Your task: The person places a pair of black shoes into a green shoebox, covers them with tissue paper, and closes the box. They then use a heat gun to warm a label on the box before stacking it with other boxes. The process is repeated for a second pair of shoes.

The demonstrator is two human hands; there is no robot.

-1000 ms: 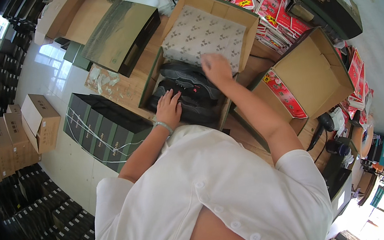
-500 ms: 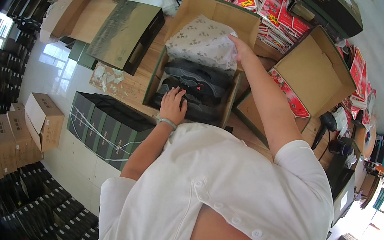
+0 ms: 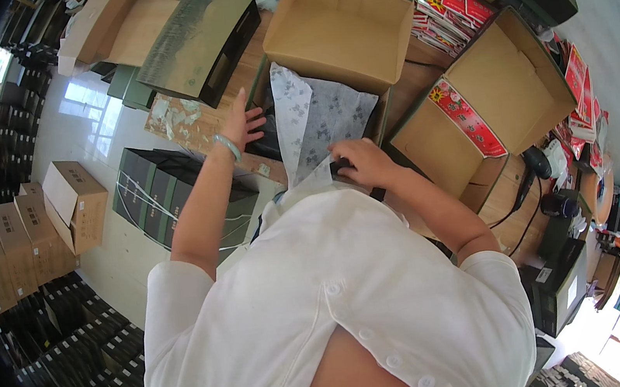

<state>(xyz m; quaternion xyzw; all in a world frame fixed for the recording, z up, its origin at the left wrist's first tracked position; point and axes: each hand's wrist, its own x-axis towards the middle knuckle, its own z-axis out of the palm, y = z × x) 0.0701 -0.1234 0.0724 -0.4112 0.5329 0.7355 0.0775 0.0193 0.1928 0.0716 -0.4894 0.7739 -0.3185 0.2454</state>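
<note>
An open shoebox (image 3: 387, 109) stands before me, its tan-lined lid (image 3: 338, 21) tipped back at the far side. Patterned white tissue paper (image 3: 327, 117) lies across the dark shoes (image 3: 264, 133), which show only at the left and near the close edge. My right hand (image 3: 362, 161) is at the near right part of the box, fingers curled down on the near edge of the paper. Over the left wall is my left hand (image 3: 242, 124), its fingers spread and holding nothing; a pale bracelet circles that wrist.
Right of the box lies another open box (image 3: 508, 89) with a red printed strip inside. Red packets (image 3: 442, 8) pile up behind. A closed green box (image 3: 200, 43) sits at far left, above strapped dark boxes (image 3: 162, 197). A black corded device (image 3: 530, 168) lies at right.
My right hand has come from the far side toward me, and the tissue paper now covers most of the shoes. The left hand has lifted off the shoes to the box's left side.
</note>
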